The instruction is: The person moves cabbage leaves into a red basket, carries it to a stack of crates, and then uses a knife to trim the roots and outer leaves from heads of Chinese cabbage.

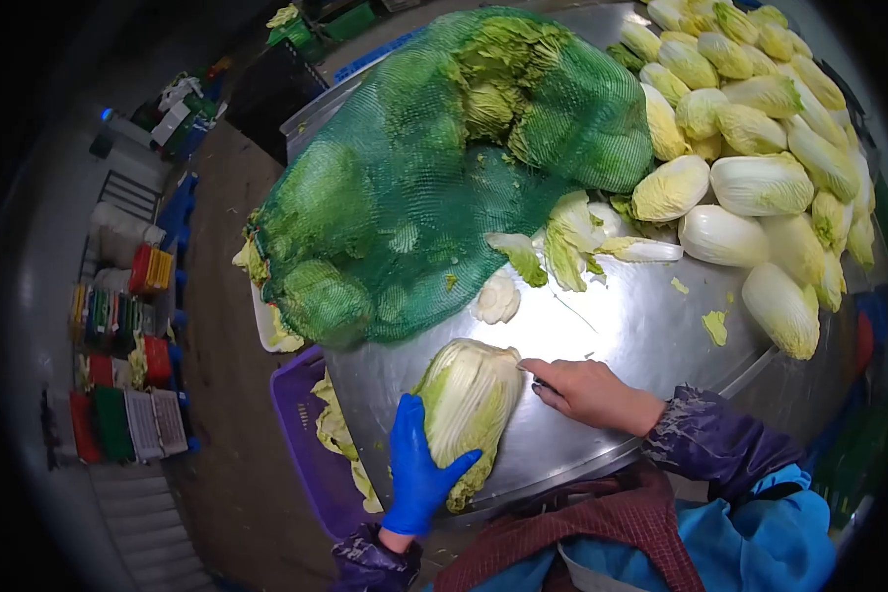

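One napa cabbage (471, 403) lies tilted on the metal table (587, 449) close to my body, its cut base end pointing up and right. My left hand (422, 464), in a blue glove, holds it from the lower left with the thumb spread along its lower side. At the base end is my right hand (580, 392), bare, with its fingers closed; something dark and small shows at the fingertips, too little of it to name. A cut stem piece (496, 298) and loose leaves (569, 240) lie just beyond the cabbage.
A green mesh sack (405, 217) of cabbages covers the table's far left part. Many trimmed cabbages (763, 185) are piled at the right. A purple crate (311, 444) with leaves stands beside the table's left edge. Stacked coloured crates (128, 335) are at the far left.
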Tool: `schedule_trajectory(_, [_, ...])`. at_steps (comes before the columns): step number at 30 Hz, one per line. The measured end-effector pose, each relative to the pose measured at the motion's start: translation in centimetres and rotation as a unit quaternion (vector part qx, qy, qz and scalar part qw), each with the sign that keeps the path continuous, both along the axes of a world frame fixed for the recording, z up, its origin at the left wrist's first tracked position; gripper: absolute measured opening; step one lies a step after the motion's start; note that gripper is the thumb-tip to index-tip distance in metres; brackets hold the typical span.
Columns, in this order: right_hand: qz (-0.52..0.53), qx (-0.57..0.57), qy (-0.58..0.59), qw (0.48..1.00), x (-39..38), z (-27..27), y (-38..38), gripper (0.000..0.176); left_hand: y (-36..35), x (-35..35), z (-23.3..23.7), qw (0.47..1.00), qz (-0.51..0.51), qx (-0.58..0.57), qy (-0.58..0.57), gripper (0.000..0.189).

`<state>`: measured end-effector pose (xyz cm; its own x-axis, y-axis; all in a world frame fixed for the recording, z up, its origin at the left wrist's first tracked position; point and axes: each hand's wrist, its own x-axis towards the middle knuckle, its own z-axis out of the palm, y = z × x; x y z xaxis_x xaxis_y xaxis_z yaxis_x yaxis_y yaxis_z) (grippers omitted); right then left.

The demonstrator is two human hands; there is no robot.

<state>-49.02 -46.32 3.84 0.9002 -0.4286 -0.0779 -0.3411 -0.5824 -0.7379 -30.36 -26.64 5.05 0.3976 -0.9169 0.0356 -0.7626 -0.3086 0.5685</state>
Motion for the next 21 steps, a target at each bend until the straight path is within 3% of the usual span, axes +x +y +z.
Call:
schedule_trajectory(4, [0.033, -0.13, 0.008, 0.991, 0.4, -1.0, 0.4, 0.029, -0.1, -0.9, 0.4, 0.999, -0.01, 0.027, -0.039, 0.096])
schedule_trajectory(7, [0.025, -0.153, 0.021, 0.988, 0.4, -2.0, 0.5, 0.028, -0.1, -1.1, 0.1, 0.997, -0.019, 0.026, -0.063, 0.095])
schedule_trajectory(14, [0.06, -0.172, 0.046, 0.982, 1.5, -3.7, -0.6, 0.026, 0.1, -1.0, -0.7, 0.999, -0.023, 0.013, -0.046, 0.093])
schedule_trajectory(21, [0.067, -0.081, 0.157, 0.982, 2.9, -5.9, -0.2, 0.021, 0.7, -1.7, -1.6, 0.997, -0.014, 0.041, -0.064, 0.092])
